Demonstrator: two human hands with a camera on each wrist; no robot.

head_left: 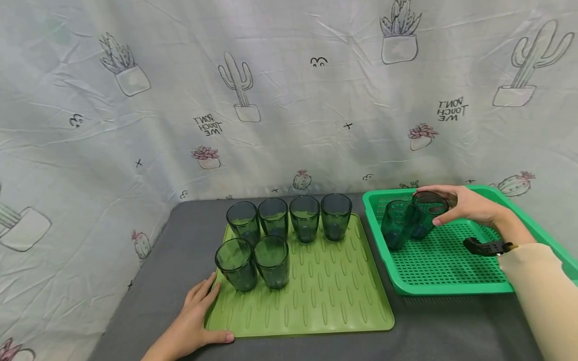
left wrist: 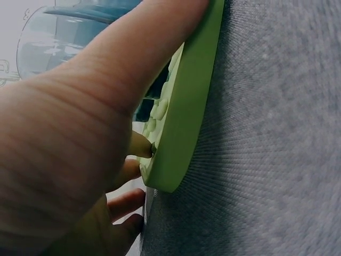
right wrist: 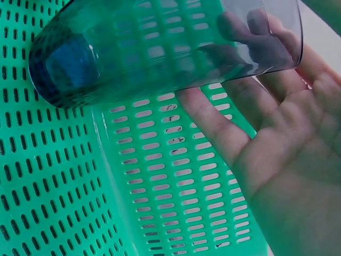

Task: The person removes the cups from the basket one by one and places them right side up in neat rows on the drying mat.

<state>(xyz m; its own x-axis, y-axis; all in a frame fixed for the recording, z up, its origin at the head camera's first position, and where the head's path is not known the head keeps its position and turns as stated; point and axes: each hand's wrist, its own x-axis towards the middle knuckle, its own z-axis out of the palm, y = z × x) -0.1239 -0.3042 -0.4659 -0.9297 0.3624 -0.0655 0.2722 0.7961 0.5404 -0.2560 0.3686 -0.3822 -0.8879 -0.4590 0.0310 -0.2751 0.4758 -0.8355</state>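
My right hand (head_left: 471, 205) grips a dark green drinking glass (head_left: 422, 223) near its rim, inside the green basket (head_left: 456, 289). In the right wrist view, fingertips show through the clear wall of this glass (right wrist: 144, 58), whose base is over the slotted basket. Another glass (head_left: 397, 228) stands just left of it, at the basket's left side. My left hand (head_left: 191, 318) rests at the near left corner of a light green ribbed tray (head_left: 329, 296), its fingers along the left edge and its thumb along the front edge.
On the tray, a back row of several green glasses (head_left: 304, 220) stands upright, with two more glasses (head_left: 273, 263) in front at the left. Grey cloth (head_left: 167, 260) covers the table. A white curtain (head_left: 289, 100) with cactus drawings hangs behind.
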